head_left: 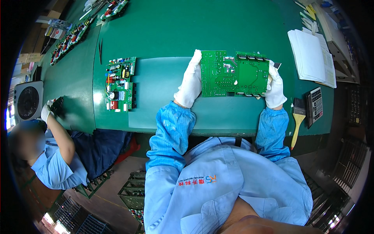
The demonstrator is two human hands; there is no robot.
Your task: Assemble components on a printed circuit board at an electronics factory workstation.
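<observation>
A green circuit board is held up over the bench, its solder side facing me. At its left edge, my left hand, in a white glove, is closed on the board. My right hand, gloved too, grips the right edge. Most of the fingers are hidden behind the board. Further left on the bench lies another circuit board, component side up, with red, white and black parts.
To the right are stacked papers, a brush and a calculator. Tweezers and several populated boards lie at the far left. A co-worker sits at left near a fan.
</observation>
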